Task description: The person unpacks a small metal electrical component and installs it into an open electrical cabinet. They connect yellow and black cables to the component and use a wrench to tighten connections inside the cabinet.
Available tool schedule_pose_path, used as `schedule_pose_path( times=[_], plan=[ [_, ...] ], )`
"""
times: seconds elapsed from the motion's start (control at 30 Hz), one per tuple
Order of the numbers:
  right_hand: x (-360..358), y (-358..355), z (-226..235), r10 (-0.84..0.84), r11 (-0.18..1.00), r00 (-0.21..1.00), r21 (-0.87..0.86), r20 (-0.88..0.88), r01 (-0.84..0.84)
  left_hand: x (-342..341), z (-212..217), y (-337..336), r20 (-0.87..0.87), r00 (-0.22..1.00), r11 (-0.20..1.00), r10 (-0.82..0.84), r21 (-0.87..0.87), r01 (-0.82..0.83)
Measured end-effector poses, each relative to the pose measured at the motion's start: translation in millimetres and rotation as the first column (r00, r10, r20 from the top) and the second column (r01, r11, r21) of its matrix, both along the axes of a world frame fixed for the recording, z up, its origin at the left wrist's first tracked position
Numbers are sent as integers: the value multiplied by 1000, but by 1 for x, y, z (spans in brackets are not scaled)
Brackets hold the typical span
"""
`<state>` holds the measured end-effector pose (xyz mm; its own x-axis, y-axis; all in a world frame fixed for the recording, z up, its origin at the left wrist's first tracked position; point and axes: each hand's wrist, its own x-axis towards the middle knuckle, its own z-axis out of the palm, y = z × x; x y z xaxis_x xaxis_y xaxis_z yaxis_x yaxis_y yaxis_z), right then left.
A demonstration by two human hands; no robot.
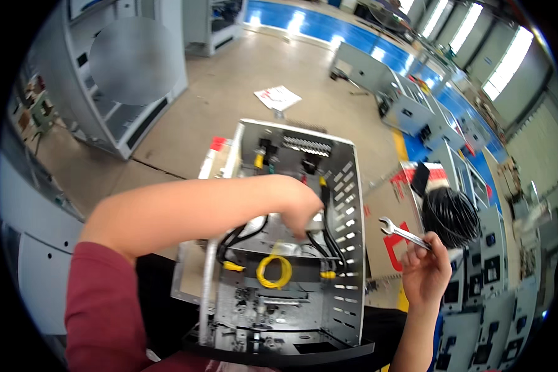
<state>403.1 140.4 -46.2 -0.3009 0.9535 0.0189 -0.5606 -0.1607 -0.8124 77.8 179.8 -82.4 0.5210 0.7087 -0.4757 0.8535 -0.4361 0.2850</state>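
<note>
An open grey metal electrical enclosure (359,248) with slotted side walls stands in front of me. My left hand (301,208) reaches across into it with the fingers bent down and drawn together over its middle. What they grip, if anything, is hidden beneath the hand. Thick black cables (333,239) with yellow ends run beside those fingers along the right wall. Nearer to me hangs a coil of yellow wire (274,271). Outside the enclosure, to its right, my right hand (425,270) holds up an open-ended wrench (405,234) by its handle, jaw pointing left.
A roll of black cable (451,217) and a black phone-like object (420,178) lie on cardboard (378,239) at the right. Grey cabinets stand at left and right. On the floor beyond lies a sheet of paper (278,97). Terminal blocks (307,146) line the enclosure's far end.
</note>
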Motion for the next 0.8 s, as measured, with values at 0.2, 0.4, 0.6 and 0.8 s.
schedule_pose_path(
  times=[0.2, 0.4, 0.6, 0.8],
  plan=[
    [31, 1, -8, -108, 994, 991, 25, 78, 107, 8, 9, 12, -11, 995, 985, 100, 144, -97],
    [44, -4, -18, -42, 997, 994, 74, 101, 34, -4, 18, 17, -28, 975, 959, 220, 190, -211],
    [49, -10, -18, 23, 998, 998, 55, 56, -26, -2, 21, 19, -116, 938, 938, 327, 159, -307],
    [58, -18, -18, 39, 996, 998, 84, 44, -43, -3, 17, 21, -97, 937, 935, 336, 159, -318]
  ],
)
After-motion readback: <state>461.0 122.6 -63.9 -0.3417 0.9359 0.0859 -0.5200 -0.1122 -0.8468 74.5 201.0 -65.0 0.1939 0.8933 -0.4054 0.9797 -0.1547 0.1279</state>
